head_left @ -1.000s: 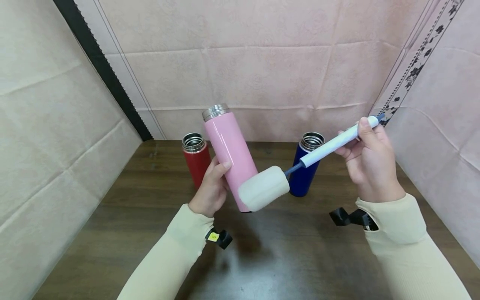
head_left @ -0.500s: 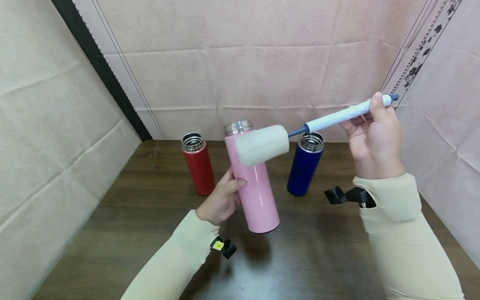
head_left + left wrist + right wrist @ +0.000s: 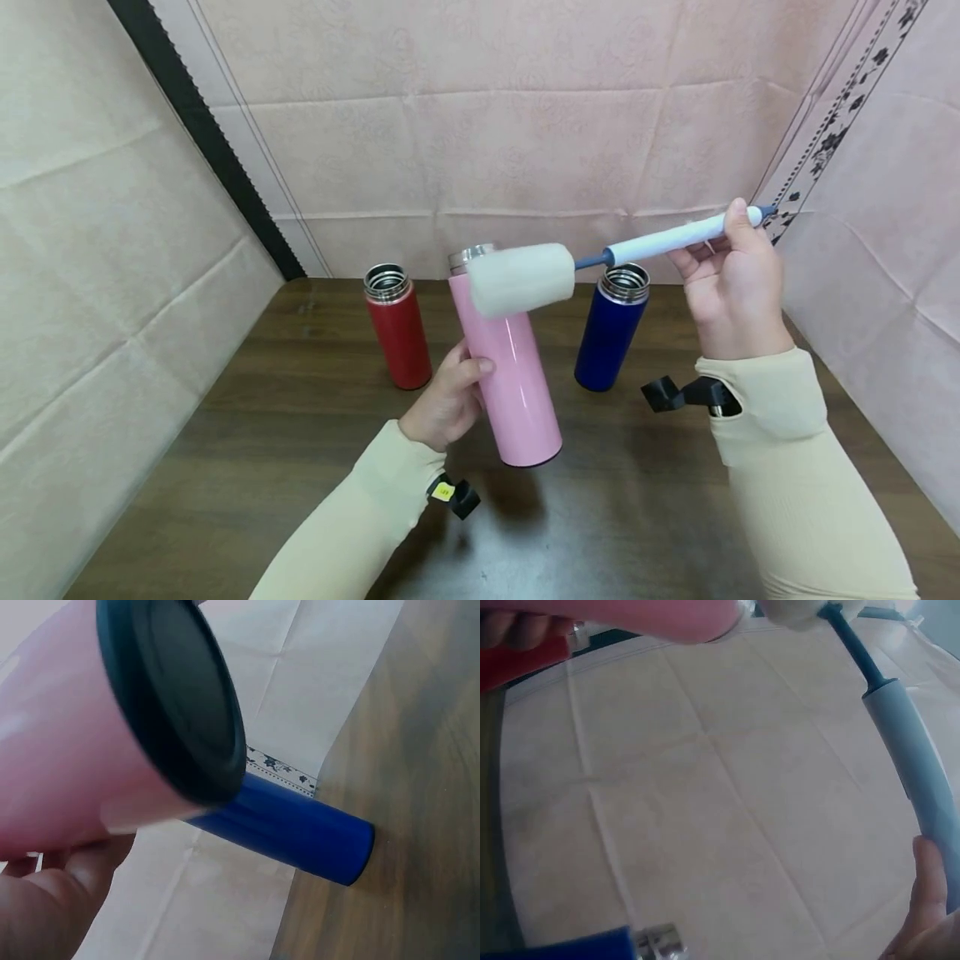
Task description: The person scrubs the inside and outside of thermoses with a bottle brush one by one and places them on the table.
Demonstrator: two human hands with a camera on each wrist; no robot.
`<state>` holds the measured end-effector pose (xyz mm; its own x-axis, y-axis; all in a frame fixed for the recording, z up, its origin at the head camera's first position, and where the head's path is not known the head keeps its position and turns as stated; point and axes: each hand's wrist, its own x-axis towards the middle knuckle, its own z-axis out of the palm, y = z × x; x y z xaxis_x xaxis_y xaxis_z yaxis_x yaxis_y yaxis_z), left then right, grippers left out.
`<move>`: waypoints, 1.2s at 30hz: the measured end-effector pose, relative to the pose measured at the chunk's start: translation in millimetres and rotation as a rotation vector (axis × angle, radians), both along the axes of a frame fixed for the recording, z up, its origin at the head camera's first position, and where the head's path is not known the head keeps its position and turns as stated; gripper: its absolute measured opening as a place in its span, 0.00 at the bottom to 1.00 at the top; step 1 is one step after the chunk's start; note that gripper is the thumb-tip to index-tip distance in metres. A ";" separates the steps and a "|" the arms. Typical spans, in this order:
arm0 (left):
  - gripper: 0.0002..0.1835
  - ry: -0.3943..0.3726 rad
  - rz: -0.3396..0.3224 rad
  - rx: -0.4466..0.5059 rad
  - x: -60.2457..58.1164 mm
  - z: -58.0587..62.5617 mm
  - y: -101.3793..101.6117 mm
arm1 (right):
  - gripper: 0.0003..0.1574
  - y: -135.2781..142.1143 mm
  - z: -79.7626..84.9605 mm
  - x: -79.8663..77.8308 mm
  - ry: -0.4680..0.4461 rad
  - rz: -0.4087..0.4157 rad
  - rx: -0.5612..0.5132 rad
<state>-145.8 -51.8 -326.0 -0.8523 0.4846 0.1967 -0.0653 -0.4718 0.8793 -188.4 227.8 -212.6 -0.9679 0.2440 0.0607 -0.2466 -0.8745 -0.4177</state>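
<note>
My left hand grips a pink bottle with a steel neck, tilted and lifted over the table; its black base shows in the left wrist view. In my right hand is a bottle brush, held near the end of its pale blue handle. The brush's white sponge head overlaps the pink bottle's neck and upper body in the head view and hides part of them. From the right wrist view, the sponge appears close by the bottle's steel neck.
A red bottle stands uncapped on the wooden table, left of the pink one. On the right is a dark blue bottle, also uncapped, below the brush handle. Cloth walls enclose the back and both sides.
The pink bottle has shifted right, toward me, and become more upright. The brush head has risen from the bottle's lower end to its neck, as the right hand moved up, then slightly left.
</note>
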 end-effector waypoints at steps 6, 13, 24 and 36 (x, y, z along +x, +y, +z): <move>0.38 0.034 0.110 -0.004 -3.5 4.4 -3.6 | 0.08 7.5 -17.4 7.0 -0.014 0.076 0.098; 0.40 0.036 0.146 -0.004 -11.2 9.3 -10.2 | 0.10 13.8 -38.3 18.2 0.048 0.157 0.263; 0.41 -0.009 0.175 -0.011 -15.6 11.9 -10.6 | 0.10 16.0 -51.2 33.6 0.129 0.209 0.399; 0.40 -0.041 0.086 -0.025 -13.6 4.2 -7.0 | 0.07 19.9 -24.5 18.5 0.123 0.119 0.204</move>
